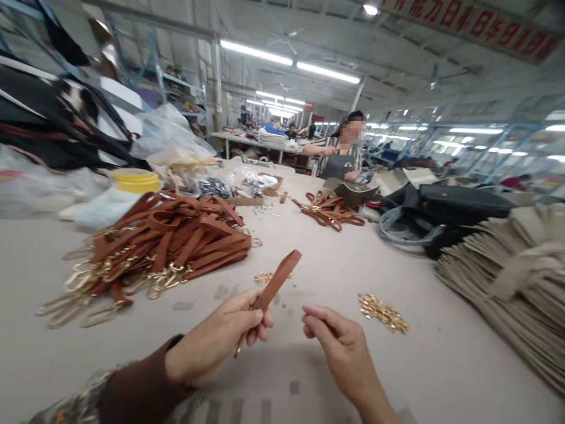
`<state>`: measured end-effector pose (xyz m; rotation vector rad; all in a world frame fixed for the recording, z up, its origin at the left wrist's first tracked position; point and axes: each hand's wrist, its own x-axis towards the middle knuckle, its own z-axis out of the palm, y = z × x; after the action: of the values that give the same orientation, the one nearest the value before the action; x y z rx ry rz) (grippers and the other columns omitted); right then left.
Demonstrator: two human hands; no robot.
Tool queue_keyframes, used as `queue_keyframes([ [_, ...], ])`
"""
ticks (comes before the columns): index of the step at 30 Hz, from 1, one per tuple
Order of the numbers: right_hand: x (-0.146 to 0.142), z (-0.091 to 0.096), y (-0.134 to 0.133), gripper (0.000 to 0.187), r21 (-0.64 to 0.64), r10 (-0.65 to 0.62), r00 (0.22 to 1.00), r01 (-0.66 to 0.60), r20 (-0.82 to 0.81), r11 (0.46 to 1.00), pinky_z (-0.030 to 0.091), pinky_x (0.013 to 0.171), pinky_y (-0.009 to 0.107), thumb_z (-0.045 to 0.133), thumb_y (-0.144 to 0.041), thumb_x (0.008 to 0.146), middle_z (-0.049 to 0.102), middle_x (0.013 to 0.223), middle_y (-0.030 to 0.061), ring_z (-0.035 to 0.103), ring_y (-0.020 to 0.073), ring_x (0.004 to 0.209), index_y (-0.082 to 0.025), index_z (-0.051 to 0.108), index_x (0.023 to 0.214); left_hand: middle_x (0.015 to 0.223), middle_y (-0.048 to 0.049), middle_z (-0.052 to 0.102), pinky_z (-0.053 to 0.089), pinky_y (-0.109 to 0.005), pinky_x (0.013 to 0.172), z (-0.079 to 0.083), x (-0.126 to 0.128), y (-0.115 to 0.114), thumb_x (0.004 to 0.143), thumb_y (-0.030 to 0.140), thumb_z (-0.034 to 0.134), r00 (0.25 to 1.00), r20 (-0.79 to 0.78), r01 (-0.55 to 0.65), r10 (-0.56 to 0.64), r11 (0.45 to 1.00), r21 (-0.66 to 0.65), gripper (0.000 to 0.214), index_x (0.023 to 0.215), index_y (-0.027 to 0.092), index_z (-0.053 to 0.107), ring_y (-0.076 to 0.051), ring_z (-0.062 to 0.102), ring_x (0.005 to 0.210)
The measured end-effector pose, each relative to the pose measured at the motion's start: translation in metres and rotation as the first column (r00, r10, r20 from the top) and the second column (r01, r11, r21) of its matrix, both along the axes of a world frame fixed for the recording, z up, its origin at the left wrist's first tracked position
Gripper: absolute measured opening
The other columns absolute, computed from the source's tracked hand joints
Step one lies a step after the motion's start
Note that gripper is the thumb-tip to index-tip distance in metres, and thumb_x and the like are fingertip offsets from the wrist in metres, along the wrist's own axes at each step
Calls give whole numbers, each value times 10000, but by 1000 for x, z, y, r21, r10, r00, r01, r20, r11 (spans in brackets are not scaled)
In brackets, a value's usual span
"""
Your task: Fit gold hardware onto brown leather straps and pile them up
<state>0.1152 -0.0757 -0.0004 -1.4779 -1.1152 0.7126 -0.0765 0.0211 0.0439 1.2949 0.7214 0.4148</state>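
Observation:
My left hand (236, 327) is closed around a brown looped strap (282, 277), its loop pointing up and away. A bit of gold metal hardware pokes out below the fingers. To the right, apart from the strap, my right hand (342, 347) has thumb and fingertips pinched together; whatever they hold, if anything, is hidden. A small pile of gold metal pieces (384, 312) lies beyond and to the right of that hand. Behind the strap is a smaller heap of gold pieces (263, 277). Left of my hands lies a big heap of brown straps (176, 235) with gold clips.
Another bundle of brown straps (331, 209) lies farther back, near a person in an apron (335, 165). On the right are a black bag (463, 203) and a tied stack of beige pieces (498, 288). A yellow tape roll (136, 181) and plastic bags crowd the back left.

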Motion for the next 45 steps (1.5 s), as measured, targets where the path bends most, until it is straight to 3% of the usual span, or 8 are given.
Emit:
queue_keyframes([
  [5,-6,6,-24,214,39,-14,931,30,-366,999,537,640,261,738,-384,763,709,673,17,656,145,640,-192,665,822,1006,-76,594,444,-361,878,-16,47,-15,838,288,542,976,134,179,-174,984,-24,217,998,144,519,-202,578,936],
  [10,-1,-1,-26,222,-14,-27,905,23,-425,1000,545,604,259,774,-377,723,720,680,40,653,143,611,-169,712,774,852,-15,570,445,-312,806,-27,62,-24,883,260,491,934,230,278,-272,961,6,123,935,152,519,-154,541,806],
  [19,-2,-12,-25,169,-98,7,948,-40,-318,994,486,626,233,740,-335,756,696,681,19,605,120,621,-168,727,778,936,-30,571,422,-293,845,-29,55,-21,904,171,384,935,89,320,-343,925,205,144,949,158,520,-170,527,900],
  [26,-6,-16,-23,199,-107,-55,941,20,-335,994,485,619,231,729,-361,761,688,673,20,608,127,626,-164,710,785,935,-27,584,418,-282,850,-30,54,-22,906,183,388,951,28,293,-309,924,246,172,946,167,554,-174,531,906],
  [32,-2,-16,-28,163,-131,50,949,-95,-311,987,467,632,215,692,-322,799,669,697,7,592,114,651,-159,686,790,904,-28,595,421,-277,799,-36,52,-27,923,189,354,942,-74,332,-326,891,311,179,911,174,532,-175,544,863],
  [38,-6,-16,-31,125,-105,-25,959,-5,-281,994,489,607,231,640,-265,818,662,722,-4,608,124,637,-182,550,792,915,-26,633,427,-277,802,-33,51,-32,945,215,344,935,-90,352,-343,869,349,213,937,194,556,-181,566,866],
  [43,-9,-7,-28,105,-123,-73,997,71,-15,990,464,577,220,610,-203,813,637,696,-28,601,121,621,-201,511,776,985,-16,660,451,-273,840,-31,51,-33,936,283,428,953,-35,297,-302,896,330,204,1010,246,614,-201,584,949],
  [45,-7,-4,-27,127,-126,-103,989,117,110,985,427,550,210,633,-210,802,621,650,-42,570,106,579,-200,515,757,1038,-23,649,459,-287,882,-35,53,-31,934,320,452,951,12,297,-310,920,255,229,1078,254,618,-202,584,978],
])
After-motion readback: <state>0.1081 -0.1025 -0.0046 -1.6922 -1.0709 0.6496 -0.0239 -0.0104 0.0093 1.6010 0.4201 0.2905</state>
